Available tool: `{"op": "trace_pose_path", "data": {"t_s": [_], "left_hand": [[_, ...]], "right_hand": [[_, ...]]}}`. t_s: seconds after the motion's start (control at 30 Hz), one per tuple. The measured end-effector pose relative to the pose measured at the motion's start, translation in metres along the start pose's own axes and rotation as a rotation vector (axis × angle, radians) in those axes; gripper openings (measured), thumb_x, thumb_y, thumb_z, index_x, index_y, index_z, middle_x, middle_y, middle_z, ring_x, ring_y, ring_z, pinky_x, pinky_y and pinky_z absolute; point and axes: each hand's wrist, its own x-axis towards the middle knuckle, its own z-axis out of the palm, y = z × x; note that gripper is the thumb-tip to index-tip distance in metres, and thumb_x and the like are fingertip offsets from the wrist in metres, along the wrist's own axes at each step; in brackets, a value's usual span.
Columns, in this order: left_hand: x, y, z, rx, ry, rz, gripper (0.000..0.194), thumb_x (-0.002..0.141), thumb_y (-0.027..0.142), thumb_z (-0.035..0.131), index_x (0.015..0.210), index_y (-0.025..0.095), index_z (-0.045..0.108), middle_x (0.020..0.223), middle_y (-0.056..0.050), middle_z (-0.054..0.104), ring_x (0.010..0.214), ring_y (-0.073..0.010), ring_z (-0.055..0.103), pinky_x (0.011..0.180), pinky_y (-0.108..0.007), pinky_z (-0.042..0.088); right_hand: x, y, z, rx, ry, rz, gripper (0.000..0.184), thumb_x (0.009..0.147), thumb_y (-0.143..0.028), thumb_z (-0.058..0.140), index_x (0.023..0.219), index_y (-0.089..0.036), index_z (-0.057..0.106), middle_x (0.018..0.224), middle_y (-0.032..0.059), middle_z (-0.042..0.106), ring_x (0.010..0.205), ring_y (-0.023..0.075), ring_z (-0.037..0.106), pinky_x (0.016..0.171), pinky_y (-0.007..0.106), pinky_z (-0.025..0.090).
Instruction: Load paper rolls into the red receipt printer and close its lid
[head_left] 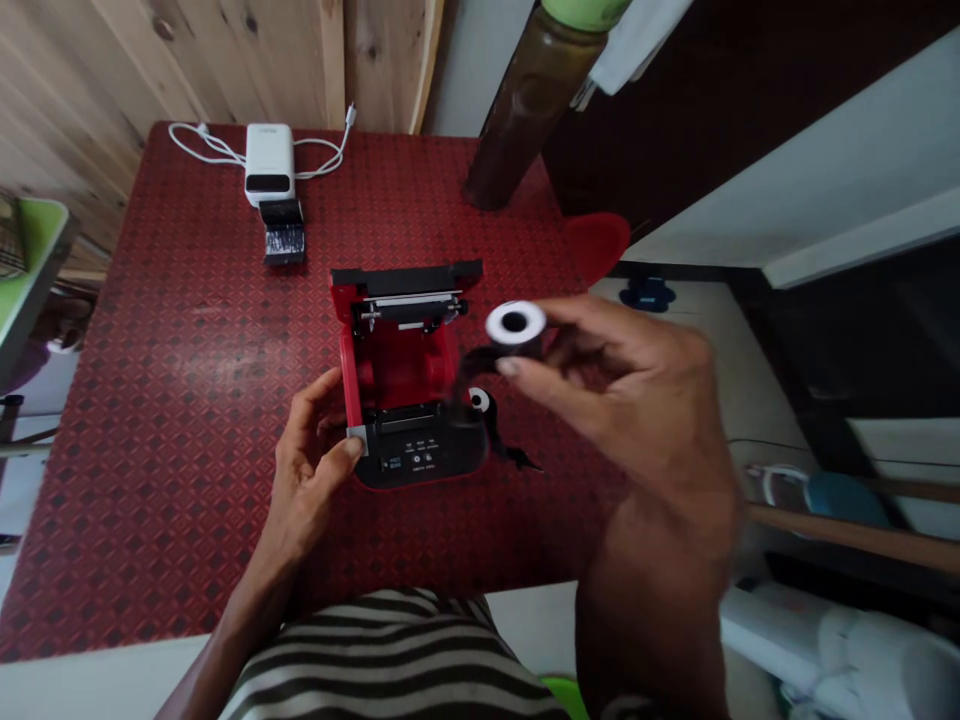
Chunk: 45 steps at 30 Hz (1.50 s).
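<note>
One: my left hand (311,455), eight o'clock, thumb extended toward two, fingers bent. Two: my right hand (637,385), three o'clock, thumb and forefinger pinching toward nine, forearm (652,600) at five.

Surface: red, small diamond pattern, spread out before me.
Wall ahead: pale wooden planks (225,60) with dark knots.
Right side: large dark brown panel (750,80), then a white wall (847,180).
Floor: pale (727,325), in view past the surface (187,430) on my right.
Left side: green-topped furniture (41,235), cut off by my view's edge.
Lower right: wooden bar (847,535), low down.
Light: soft sheen on the surface's left half; right of me, dimmer.
</note>
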Motion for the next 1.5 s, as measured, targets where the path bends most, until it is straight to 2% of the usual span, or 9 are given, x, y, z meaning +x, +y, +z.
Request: {"op": "trace_pose_path", "data": {"t_s": [0.13,0.27,0.47,0.7,1.0,1.2,1.3,1.4,1.5], "left_hand": [[0.0,-0.005,-0.001,-0.002,0.008,0.021,0.06,0.101,0.046,0.083,0.159,0.034,0.069,0.158,-0.006,0.074,0.13,-0.0296,0.077,0.109,-0.045,0.062],[0.001,-0.008,-0.003,0.013,-0.011,0.046,0.058,0.103,0.045,0.081,0.16,0.036,0.068,0.157,-0.005,0.074,0.134,-0.0284,0.074,0.111,-0.043,0.06],[0.001,-0.009,-0.004,0.045,-0.007,0.071,0.057,0.104,0.045,0.08,0.159,0.036,0.07,0.157,-0.006,0.074,0.134,-0.0298,0.074,0.11,-0.043,0.061],[0.001,-0.008,-0.004,0.035,-0.017,0.07,0.058,0.104,0.044,0.08,0.159,0.035,0.069,0.155,-0.006,0.075,0.133,-0.0296,0.075,0.11,-0.044,0.062],[0.002,-0.008,-0.002,0.057,0.004,0.078,0.058,0.103,0.045,0.079,0.159,0.033,0.069,0.155,-0.008,0.075,0.132,-0.0316,0.076,0.109,-0.047,0.064],[0.001,-0.007,-0.003,0.065,-0.002,0.054,0.059,0.104,0.046,0.078,0.16,0.033,0.067,0.157,-0.009,0.074,0.133,-0.0328,0.075,0.111,-0.051,0.064],[0.0,-0.006,-0.003,0.061,-0.008,0.054,0.059,0.104,0.046,0.078,0.16,0.033,0.067,0.157,-0.009,0.074,0.134,-0.0326,0.075,0.112,-0.051,0.063],[0.0,-0.007,-0.003,0.056,-0.004,0.061,0.058,0.104,0.045,0.078,0.16,0.034,0.068,0.157,-0.008,0.074,0.137,-0.0318,0.074,0.113,-0.048,0.062],[0.001,-0.008,-0.003,0.044,-0.003,0.073,0.058,0.103,0.045,0.079,0.159,0.033,0.069,0.16,-0.008,0.073,0.136,-0.0318,0.074,0.111,-0.047,0.064]], "right_hand": [[0.0,0.049,0.002,0.258,0.281,0.132,0.028,0.084,-0.044,0.098,0.108,-0.033,0.087,0.086,-0.0035,0.075,0.074,0.0179,0.067,0.068,0.033,0.058],[0.002,0.084,0.02,0.278,0.383,0.176,0.035,0.08,-0.046,0.099,0.109,-0.032,0.085,0.103,0.0004,0.082,0.09,0.0221,0.075,0.085,0.04,0.065],[0.001,0.091,0.037,0.198,0.245,0.209,0.03,0.087,-0.046,0.091,0.11,-0.029,0.082,0.098,0.0008,0.084,0.084,0.0224,0.076,0.077,0.038,0.062],[0.001,0.099,0.052,0.121,-0.14,0.224,0.019,0.091,-0.034,0.08,0.108,-0.027,0.082,0.107,0.0046,0.089,0.096,0.0273,0.082,0.086,0.042,0.062],[0.005,0.096,0.056,0.154,-0.203,0.179,0.023,0.091,-0.025,0.075,0.112,-0.027,0.085,0.115,0.0034,0.091,0.107,0.0261,0.085,0.098,0.044,0.065],[-0.007,0.097,0.035,0.205,-0.194,0.279,0.047,0.093,-0.027,0.079,0.14,-0.027,0.079,0.118,0.0062,0.089,0.101,0.0249,0.085,0.093,0.045,0.068],[-0.023,0.101,0.018,0.039,-0.13,0.278,0.035,0.095,-0.028,0.077,0.129,-0.026,0.085,0.112,0.007,0.089,0.096,0.026,0.083,0.091,0.046,0.066],[-0.042,0.1,0.012,-0.013,-0.195,0.277,0.018,0.094,-0.028,0.076,0.107,-0.026,0.089,0.107,0.0062,0.089,0.093,0.0264,0.082,0.087,0.044,0.064],[-0.057,0.09,0.02,0.053,-0.246,0.273,0.029,0.089,-0.02,0.076,0.114,-0.027,0.089,0.105,0.0046,0.088,0.086,0.0236,0.079,0.08,0.039,0.063]]}}
